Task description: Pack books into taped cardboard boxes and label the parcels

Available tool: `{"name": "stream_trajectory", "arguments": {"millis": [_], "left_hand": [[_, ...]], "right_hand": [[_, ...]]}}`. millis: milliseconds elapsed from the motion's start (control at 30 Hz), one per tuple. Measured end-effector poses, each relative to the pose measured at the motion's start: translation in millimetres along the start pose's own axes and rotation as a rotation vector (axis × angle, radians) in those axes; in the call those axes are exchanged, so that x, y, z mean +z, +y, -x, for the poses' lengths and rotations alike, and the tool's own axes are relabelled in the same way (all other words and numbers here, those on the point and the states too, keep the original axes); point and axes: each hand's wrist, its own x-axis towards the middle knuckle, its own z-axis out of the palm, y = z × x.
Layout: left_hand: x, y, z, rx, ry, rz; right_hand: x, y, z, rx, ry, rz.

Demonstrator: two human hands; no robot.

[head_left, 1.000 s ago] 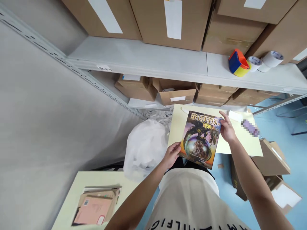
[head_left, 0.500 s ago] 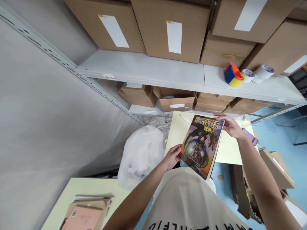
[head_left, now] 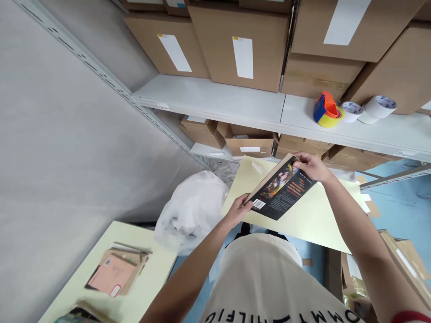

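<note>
A book [head_left: 281, 190] with a dark back cover, orange text and a barcode is held tilted above a pale yellow table [head_left: 319, 215]. My left hand [head_left: 238, 210] grips its lower left corner, thumb on the cover. At the upper right corner, my right hand [head_left: 311, 167] pinches the book between thumb and fingers. The back cover faces up towards me, and the front is hidden underneath. Part of the page edge shows along the book's upper left side.
Cardboard boxes [head_left: 242, 49] fill the shelf ahead, with a tape dispenser [head_left: 326, 111] and tape rolls [head_left: 380, 106] at its edge. A white plastic bag [head_left: 195, 206] lies left of the table. Pink-covered books [head_left: 112, 274] lie on a side table [head_left: 141, 287]. Open cartons [head_left: 400, 255] stand on the right.
The book has been turned over: its dragon front cover faced up before, and its dark back cover does now. Both hands still hold it. My view has shifted a little.
</note>
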Motion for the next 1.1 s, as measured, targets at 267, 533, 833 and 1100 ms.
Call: {"name": "stream_trajectory", "arguments": {"millis": [267, 533, 833, 1100], "left_hand": [[45.8, -30.4, -5.0, 0.039, 0.273, 0.172], [48.7, -44.5, -3.6, -0.075, 0.183, 0.298], [29.0, -36.6, -4.9, -0.179, 0.107, 0.014], [18.7, -41.7, -9.2, -0.176, 0.189, 0.179]], "right_hand": [[-50.8, 33.1, 24.5, 0.218, -0.146, -0.175], [-50.8, 70.5, 43.6, 0.317, 0.303, -0.463], [-46.7, 71.1, 40.7, 0.297, 0.394, -0.425], [-43.4, 47.3, 47.4, 0.17, 0.22, -0.447]]}}
